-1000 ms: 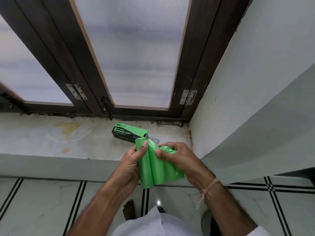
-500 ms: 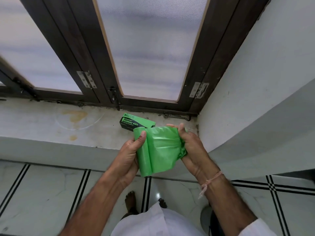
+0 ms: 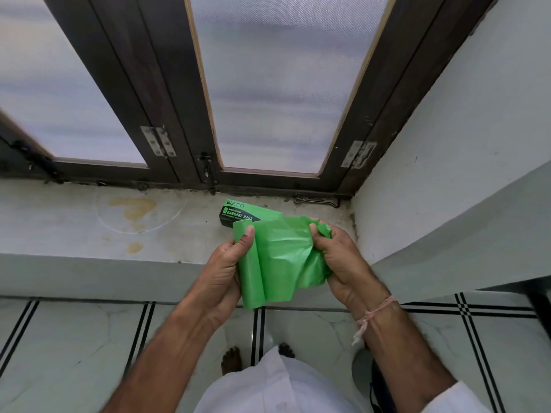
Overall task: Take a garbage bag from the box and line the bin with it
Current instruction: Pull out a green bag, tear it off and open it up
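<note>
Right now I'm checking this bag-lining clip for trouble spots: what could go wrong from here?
The left hand pinches the green roll while the right hand pulls a bunched end; thin film could tear unevenly or several bags could unroll. The box sits close behind on the sill and might get knocked.

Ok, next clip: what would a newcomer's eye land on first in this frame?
The bright green garbage bag roll at centre, held over the sill's edge: the left hand grips the rolled part while the right hand bunches the loose end. Just behind it, the green and black garbage bag box lies on the stained sill below the dark-framed frosted window.
</note>
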The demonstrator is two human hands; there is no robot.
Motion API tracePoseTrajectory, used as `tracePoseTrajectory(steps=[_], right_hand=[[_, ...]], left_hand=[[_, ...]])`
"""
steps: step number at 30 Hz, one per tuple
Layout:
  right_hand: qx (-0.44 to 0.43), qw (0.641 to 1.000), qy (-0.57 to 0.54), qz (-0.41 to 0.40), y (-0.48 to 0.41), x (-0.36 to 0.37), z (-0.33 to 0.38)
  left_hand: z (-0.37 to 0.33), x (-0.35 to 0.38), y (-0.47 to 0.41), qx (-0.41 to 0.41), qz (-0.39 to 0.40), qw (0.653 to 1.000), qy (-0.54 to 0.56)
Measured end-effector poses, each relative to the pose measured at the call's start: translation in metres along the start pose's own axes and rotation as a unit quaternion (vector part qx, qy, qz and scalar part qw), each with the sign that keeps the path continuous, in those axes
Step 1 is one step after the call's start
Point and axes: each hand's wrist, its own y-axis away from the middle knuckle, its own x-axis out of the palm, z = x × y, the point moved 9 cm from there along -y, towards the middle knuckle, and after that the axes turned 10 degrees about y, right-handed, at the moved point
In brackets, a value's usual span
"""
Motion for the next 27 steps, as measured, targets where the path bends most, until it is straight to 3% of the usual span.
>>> tracePoseTrajectory(steps=[4, 7, 12, 19, 22, 24, 27], right_hand=[[-0.003, 0.998, 0.036, 0.051, 0.014, 0.028, 0.008], [-0.037, 0.997, 0.061, 0.013, 0.016, 0.03, 0.01], [-0.035, 0.999, 0.009, -0.033, 0.013, 0.026, 0.006], [-0.017, 0.999, -0.019, -0.042, 0.018, 0.035, 0.006], [-0.039, 0.997, 0.069, 0.012, 0.03, 0.05, 0.014], [-0.064, 0.993, 0.101, 0.001, 0.034, 0.054, 0.016], [-0.057, 0.997, 0.044, -0.033, 0.03, 0.05, 0.008]], left_hand=[[-0.007, -0.003, 0.0, -0.01, 0.023, 1.0, -0.01], [-0.011, -0.007, -0.002, -0.017, 0.032, 0.999, -0.008], [-0.016, -0.014, -0.003, -0.027, 0.042, 0.999, -0.017], [-0.023, -0.023, 0.0, -0.035, 0.049, 0.998, -0.019], [-0.025, -0.027, 0.002, -0.039, 0.056, 0.997, -0.028], [-0.026, -0.029, 0.002, -0.043, 0.058, 0.997, -0.031], [-0.027, -0.03, 0.004, -0.045, 0.062, 0.997, -0.026]])
